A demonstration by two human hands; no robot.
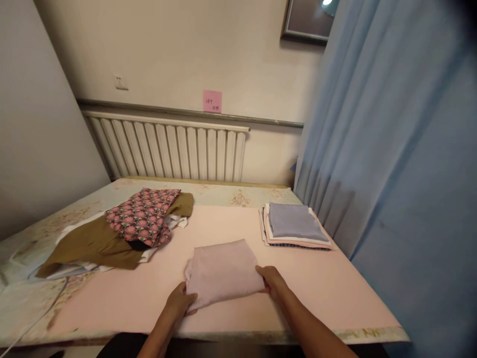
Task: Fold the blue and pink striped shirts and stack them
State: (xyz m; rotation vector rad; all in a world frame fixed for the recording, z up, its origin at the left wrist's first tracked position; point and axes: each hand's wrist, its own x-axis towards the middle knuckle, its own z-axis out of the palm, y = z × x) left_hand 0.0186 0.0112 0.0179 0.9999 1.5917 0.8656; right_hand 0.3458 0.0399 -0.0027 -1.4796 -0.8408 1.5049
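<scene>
A folded pale pink-mauve cloth (225, 272) is held in both hands near the front of the bed. My left hand (179, 301) grips its lower left corner, thumb on top and fingers underneath. On the other side, my right hand (272, 282) pinches the right edge the same way. Several loose layers show at the cloth's left end. To the right and farther back lies a neat stack of folded cloths, topped by a grey-blue folded cloth (295, 221). On the left is a loose heap with a patterned red-pink cloth (143, 216) over a brown cloth (93, 243).
Beneath everything is a pink sheet (320, 286) over a floral bed cover (238, 198). A blue curtain (372, 149) hangs along the right side. At the back stand a white radiator (171, 149) and a wall. A thin white cord (40, 318) trails at the left.
</scene>
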